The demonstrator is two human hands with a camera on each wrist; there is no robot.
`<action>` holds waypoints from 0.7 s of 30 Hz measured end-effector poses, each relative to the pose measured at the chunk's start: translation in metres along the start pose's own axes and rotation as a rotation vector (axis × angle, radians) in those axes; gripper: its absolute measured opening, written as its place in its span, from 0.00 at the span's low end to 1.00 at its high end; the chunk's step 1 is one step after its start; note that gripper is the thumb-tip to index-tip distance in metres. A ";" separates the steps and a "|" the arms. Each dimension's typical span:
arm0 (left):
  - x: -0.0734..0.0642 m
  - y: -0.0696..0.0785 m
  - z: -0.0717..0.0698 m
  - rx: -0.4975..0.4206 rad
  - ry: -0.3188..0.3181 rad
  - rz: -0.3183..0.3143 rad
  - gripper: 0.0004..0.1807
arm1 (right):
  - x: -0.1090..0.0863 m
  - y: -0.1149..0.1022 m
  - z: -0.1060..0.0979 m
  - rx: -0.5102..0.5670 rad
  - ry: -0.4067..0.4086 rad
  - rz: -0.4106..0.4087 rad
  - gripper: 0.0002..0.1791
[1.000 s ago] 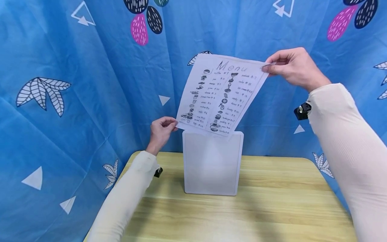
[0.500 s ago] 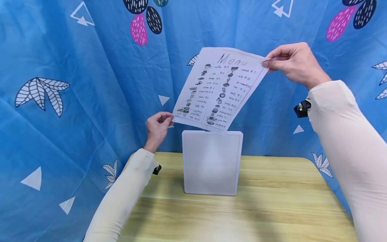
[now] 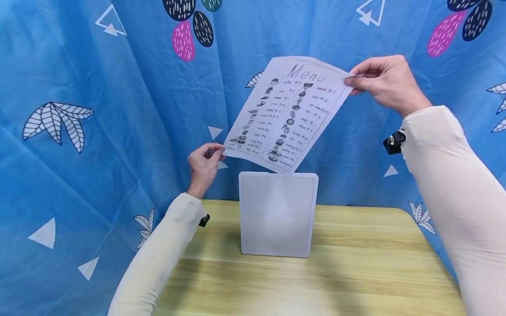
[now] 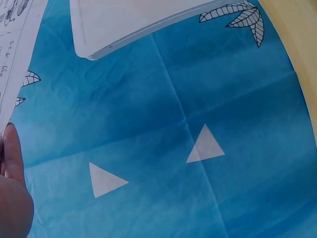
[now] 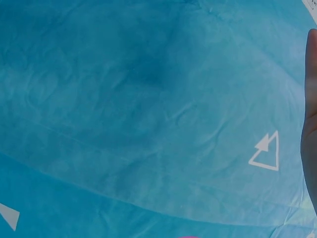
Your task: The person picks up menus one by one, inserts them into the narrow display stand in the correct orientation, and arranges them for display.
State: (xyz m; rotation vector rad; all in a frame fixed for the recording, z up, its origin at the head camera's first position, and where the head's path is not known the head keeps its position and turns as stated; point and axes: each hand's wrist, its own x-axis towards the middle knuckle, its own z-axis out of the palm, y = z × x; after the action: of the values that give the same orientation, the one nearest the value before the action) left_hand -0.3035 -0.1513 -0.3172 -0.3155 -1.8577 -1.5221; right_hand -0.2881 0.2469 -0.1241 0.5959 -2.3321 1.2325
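Note:
A white paper menu [image 3: 286,112], hand-drawn with small food pictures and prices, hangs tilted in the air between both hands. My left hand [image 3: 204,166] pinches its lower left corner between thumb and fingers. At the upper right corner, my right hand [image 3: 389,83] pinches the sheet the same way. Below the sheet stands an upright white-framed panel [image 3: 278,215] with a pale grey face; the paper's lower tip overlaps its top edge in the head view. In the left wrist view, part of the menu [image 4: 17,54] and the panel's corner [image 4: 124,22] show.
The panel stands toward the back of a light wood-grain table [image 3: 367,250] with rounded corners. A blue patterned curtain [image 3: 118,109] hangs close behind the table and along its left side. Each wrist carries a small black camera [image 3: 394,143].
The menu has risen and tilted further. My left hand has moved up and slightly left with its corner, and my right hand slightly up. The panel has stayed in place.

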 end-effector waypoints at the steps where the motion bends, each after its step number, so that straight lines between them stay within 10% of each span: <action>1: 0.000 0.000 0.000 0.000 0.004 0.002 0.06 | 0.001 0.000 0.001 0.003 0.002 -0.002 0.10; 21: 0.002 0.001 -0.002 0.007 0.035 0.031 0.07 | 0.009 0.002 0.009 0.044 0.045 -0.042 0.10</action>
State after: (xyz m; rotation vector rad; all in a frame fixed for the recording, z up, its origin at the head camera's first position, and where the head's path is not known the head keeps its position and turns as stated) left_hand -0.3037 -0.1537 -0.3154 -0.3107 -1.8230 -1.4908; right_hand -0.2975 0.2389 -0.1248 0.6229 -2.2493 1.2679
